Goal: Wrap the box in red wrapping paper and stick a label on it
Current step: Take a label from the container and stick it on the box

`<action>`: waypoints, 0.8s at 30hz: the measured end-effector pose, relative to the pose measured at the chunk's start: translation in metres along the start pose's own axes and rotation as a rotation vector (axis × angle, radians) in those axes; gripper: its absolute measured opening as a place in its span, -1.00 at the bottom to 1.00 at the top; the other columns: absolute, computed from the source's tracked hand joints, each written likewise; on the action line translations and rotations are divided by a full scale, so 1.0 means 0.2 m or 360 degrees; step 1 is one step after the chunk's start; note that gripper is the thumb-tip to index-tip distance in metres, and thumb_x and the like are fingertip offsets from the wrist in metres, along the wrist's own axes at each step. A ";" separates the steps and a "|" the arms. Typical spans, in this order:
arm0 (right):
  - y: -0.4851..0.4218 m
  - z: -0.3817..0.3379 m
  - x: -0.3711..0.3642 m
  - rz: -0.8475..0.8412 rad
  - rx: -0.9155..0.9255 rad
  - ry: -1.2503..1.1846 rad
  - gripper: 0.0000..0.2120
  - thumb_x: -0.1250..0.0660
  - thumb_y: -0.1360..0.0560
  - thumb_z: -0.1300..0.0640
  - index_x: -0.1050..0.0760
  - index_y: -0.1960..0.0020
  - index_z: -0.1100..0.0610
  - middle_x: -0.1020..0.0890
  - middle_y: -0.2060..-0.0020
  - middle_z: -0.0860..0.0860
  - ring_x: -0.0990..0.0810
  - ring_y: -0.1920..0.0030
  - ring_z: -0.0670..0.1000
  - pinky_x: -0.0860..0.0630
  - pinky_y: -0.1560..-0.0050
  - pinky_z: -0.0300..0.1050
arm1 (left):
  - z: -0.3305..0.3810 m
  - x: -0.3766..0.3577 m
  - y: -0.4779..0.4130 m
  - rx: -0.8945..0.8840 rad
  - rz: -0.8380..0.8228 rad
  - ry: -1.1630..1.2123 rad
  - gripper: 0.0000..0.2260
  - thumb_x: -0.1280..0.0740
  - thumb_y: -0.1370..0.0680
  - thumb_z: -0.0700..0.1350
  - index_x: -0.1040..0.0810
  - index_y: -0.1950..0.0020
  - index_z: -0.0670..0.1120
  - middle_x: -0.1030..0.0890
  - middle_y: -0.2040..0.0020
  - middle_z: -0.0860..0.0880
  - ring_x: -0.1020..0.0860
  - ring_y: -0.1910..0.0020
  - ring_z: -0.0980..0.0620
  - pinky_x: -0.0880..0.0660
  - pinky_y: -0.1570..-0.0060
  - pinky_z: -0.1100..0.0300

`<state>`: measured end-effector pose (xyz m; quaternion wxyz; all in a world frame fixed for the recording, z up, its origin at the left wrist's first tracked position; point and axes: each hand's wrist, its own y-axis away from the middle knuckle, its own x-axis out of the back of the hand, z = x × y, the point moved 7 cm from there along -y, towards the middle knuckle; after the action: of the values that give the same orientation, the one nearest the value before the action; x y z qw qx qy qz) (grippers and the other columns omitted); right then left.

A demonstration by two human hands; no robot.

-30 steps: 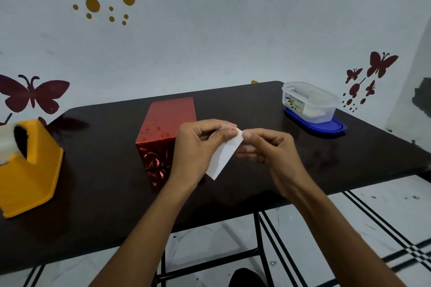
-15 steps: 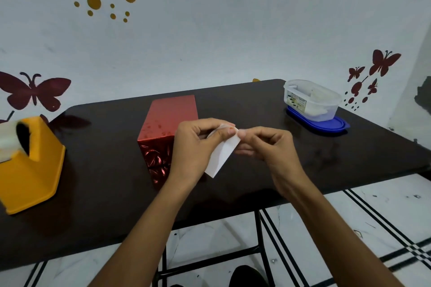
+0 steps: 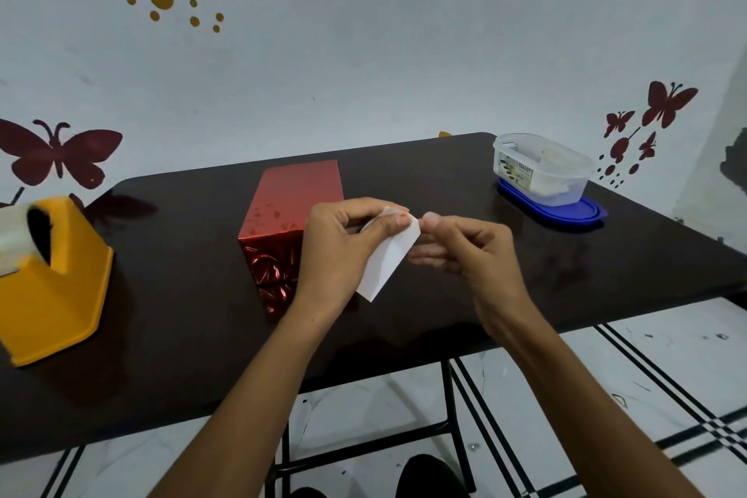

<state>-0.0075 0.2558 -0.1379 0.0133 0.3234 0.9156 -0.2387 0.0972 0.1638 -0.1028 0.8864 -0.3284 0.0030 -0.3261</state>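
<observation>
A box wrapped in shiny red paper [image 3: 289, 210] stands on the dark table [image 3: 182, 295], a little left of centre. In front of it, above the table, my left hand [image 3: 339, 251] pinches the top of a small white label sheet [image 3: 388, 267] between thumb and fingers. My right hand [image 3: 465, 251] is just right of the sheet, its thumb and fingertip at the sheet's top corner. The sheet hangs down and slants to the left. My left hand hides the box's near right corner.
A yellow tape dispenser [image 3: 52, 283] with a clear roll sits at the table's left edge. A clear plastic tub [image 3: 541, 170] stands on its blue lid [image 3: 553, 210] at the back right. The table's front edge runs below my forearms, with tiled floor beneath.
Both hands stay together at the label's top corner, with only small finger movement. The view has shifted slightly.
</observation>
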 end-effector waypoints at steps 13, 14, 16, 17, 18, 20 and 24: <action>0.00 0.00 0.04 -0.0051 0.0012 0.0125 -0.92 -0.35 -0.42 0.28 -0.61 0.17 0.16 -0.68 0.34 0.00 -0.67 0.30 -0.04 -0.60 0.24 -0.27 | 0.02 -0.01 0.00 -0.0082 -0.0036 -0.0202 -0.88 -0.44 -0.44 -0.22 -0.65 0.14 0.00 -0.61 0.23 0.27 -0.56 0.21 0.36 -0.36 0.25 0.54; 0.00 0.00 0.04 -0.0051 0.0007 0.0121 -0.92 -0.35 -0.43 0.28 -0.61 0.17 0.16 -0.68 0.34 0.00 -0.67 0.30 -0.05 -0.60 0.24 -0.27 | 0.02 -0.01 0.00 -0.0091 -0.0038 -0.0217 -0.89 -0.43 -0.44 -0.22 -0.65 0.13 0.00 -0.61 0.22 0.25 -0.56 0.21 0.36 -0.36 0.25 0.54; -0.01 0.01 0.03 -0.0054 -0.0005 0.0117 -0.91 -0.34 -0.43 0.29 -0.61 0.17 0.17 -0.68 0.34 0.00 -0.67 0.30 -0.05 -0.60 0.24 -0.27 | 0.02 -0.01 0.00 -0.0108 -0.0043 -0.0235 -0.89 -0.43 -0.44 -0.22 -0.66 0.11 -0.02 -0.61 0.22 0.22 -0.56 0.21 0.36 -0.36 0.25 0.54; -0.01 0.01 0.03 -0.0054 -0.0008 0.0113 -0.91 -0.34 -0.43 0.29 -0.61 0.17 0.17 -0.68 0.34 0.00 -0.67 0.30 -0.05 -0.60 0.24 -0.27 | 0.02 -0.01 0.00 -0.0115 -0.0044 -0.0238 -0.89 -0.43 -0.44 -0.22 -0.66 0.11 -0.03 -0.62 0.21 0.21 -0.56 0.21 0.36 -0.36 0.25 0.54; -0.01 0.01 0.03 -0.0053 -0.0010 0.0106 -0.91 -0.34 -0.43 0.29 -0.61 0.17 0.16 -0.68 0.34 0.00 -0.67 0.30 -0.04 -0.60 0.24 -0.26 | 0.02 -0.01 0.00 -0.0118 -0.0045 -0.0240 -0.89 -0.43 -0.44 -0.22 -0.67 0.10 -0.03 -0.62 0.21 0.20 -0.57 0.21 0.35 -0.36 0.24 0.54; -0.02 0.01 0.03 -0.0051 -0.0008 0.0095 -0.90 -0.33 -0.43 0.29 -0.61 0.17 0.16 -0.69 0.34 0.00 -0.67 0.31 -0.04 -0.60 0.25 -0.26 | 0.01 -0.01 0.00 -0.0116 -0.0044 -0.0237 -0.90 -0.43 -0.44 -0.22 -0.67 0.10 -0.05 -0.63 0.21 0.18 -0.57 0.20 0.34 -0.36 0.24 0.53; -0.01 0.01 0.03 -0.0076 -0.0002 0.0080 -0.92 -0.34 -0.42 0.27 -0.61 0.15 0.18 -0.69 0.33 0.01 -0.68 0.30 -0.04 -0.60 0.25 -0.27 | 0.01 -0.01 0.00 -0.0110 -0.0038 -0.0230 -0.90 -0.43 -0.44 -0.22 -0.67 0.10 -0.05 -0.62 0.21 0.19 -0.57 0.21 0.34 -0.36 0.24 0.53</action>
<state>-0.0133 0.2570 -0.1403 -0.0153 0.3073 0.9232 -0.2301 0.0965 0.1651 -0.1017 0.8685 -0.3816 -0.0537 -0.3118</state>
